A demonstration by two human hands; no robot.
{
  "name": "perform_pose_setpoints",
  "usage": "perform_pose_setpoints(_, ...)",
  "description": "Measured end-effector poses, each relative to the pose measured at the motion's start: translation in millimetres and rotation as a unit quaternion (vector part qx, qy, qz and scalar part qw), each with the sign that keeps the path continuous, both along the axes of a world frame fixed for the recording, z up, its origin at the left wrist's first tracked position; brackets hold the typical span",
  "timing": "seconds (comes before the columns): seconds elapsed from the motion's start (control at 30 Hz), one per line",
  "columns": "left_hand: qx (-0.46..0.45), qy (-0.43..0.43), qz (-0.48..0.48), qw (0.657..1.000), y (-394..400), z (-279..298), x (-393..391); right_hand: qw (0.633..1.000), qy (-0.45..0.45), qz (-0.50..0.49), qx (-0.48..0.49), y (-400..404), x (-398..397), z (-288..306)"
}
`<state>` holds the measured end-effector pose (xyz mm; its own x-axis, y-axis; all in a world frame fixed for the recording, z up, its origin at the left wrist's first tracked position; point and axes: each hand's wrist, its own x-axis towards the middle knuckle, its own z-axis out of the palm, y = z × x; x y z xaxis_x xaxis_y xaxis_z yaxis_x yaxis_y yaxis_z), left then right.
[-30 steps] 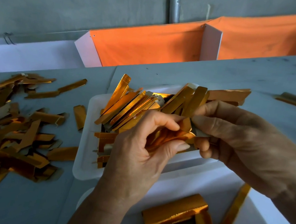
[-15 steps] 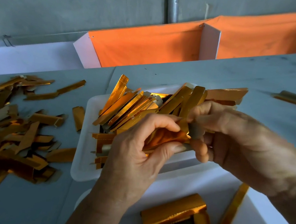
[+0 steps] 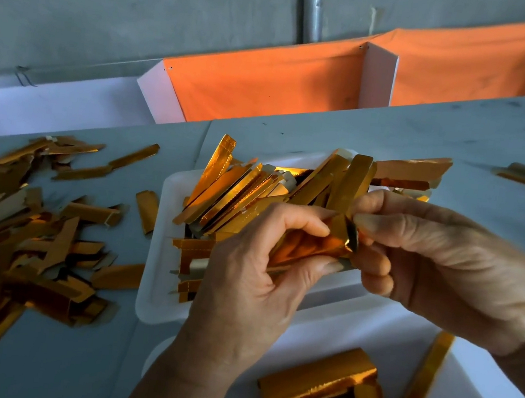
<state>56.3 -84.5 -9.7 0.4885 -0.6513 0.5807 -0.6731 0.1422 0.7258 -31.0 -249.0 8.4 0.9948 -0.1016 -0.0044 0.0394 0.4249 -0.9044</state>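
— what sort of place do you work in?
— a small hand-assembly workshop, judging by your bench. you sit at a plain grey worktable [image 3: 390, 137] with heaps of gold foil strips [image 3: 55, 242] and white trays [image 3: 162, 220], orange cloth dividers [image 3: 267, 82] between stations, and a bare concrete wall [image 3: 145, 8] with a metal pipe [image 3: 312, 9].

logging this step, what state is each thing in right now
left hand, grips the foil piece
right hand, pinches its folded end
foil piece, held over the far tray, end bent up
far tray, heaped with gold strips
table pile, loose strips scattered
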Motion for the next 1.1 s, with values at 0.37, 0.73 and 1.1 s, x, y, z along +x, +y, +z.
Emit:
perform_pose_setpoints(0.37, 0.031, -0.037, 0.021, 0.999, 0, 1, -1, 0.993, 0.033, -0.077, -0.08, 14, 4, 1)
perform_pose_setpoints(0.73, 0.007, -0.026, 0.036, 0.999, 0, -1, 1, 0.994, -0.009, -0.06, -0.088, 6, -1, 6)
perform_pose_setpoints(1.1, 0.007, -0.086, 0.047, 0.995, 4, 2, 3, 0.999, -0.025, -0.008, -0.041, 2, -2, 4)
